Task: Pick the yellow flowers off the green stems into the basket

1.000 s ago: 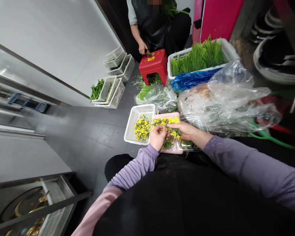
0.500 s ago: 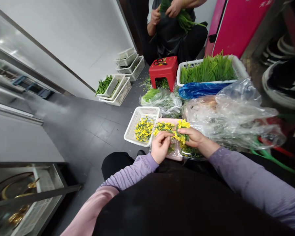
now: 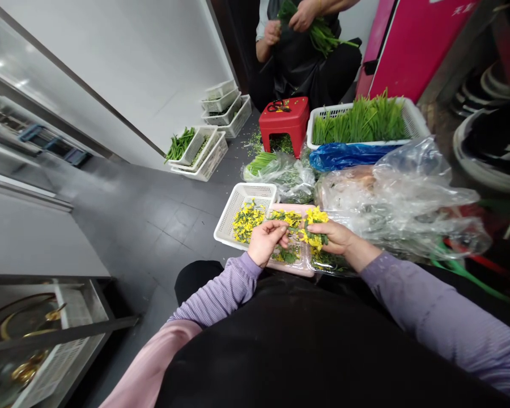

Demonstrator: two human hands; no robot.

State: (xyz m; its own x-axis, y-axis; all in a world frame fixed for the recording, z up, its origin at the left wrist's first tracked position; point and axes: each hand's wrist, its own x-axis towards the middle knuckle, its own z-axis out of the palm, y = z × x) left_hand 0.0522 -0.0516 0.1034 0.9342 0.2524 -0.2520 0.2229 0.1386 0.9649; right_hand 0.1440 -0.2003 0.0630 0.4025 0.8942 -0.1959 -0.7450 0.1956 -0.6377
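My right hand (image 3: 335,235) is closed around a bunch of yellow-flowered greens (image 3: 314,226), blossoms and dark green parts showing between thumb and fingers. Just left of the bunch, my left hand (image 3: 267,242) has its thumb and fingers pinched together; whatever is between the fingertips is too small to make out. Beneath both hands lies a pink tray (image 3: 305,271) with more yellow flowers (image 3: 289,217) and green bits in it. A white perforated basket (image 3: 227,225) beside my left hand holds a heap of loose yellow flowers (image 3: 247,222).
Clear plastic bags (image 3: 408,198) and a blue bag (image 3: 348,156) lie to the right. Beyond are a white crate (image 3: 416,122) of upright green stalks and a red stool (image 3: 284,120) bearing scissors (image 3: 277,106). A co-worker (image 3: 306,73) sits behind, holding greens. White baskets (image 3: 212,161) stand along the wall.
My left hand has moved a little left, away from the bunch, uncovering more of the pink tray. My right hand stays in place with its bunch. The co-worker's hands have parted slightly.
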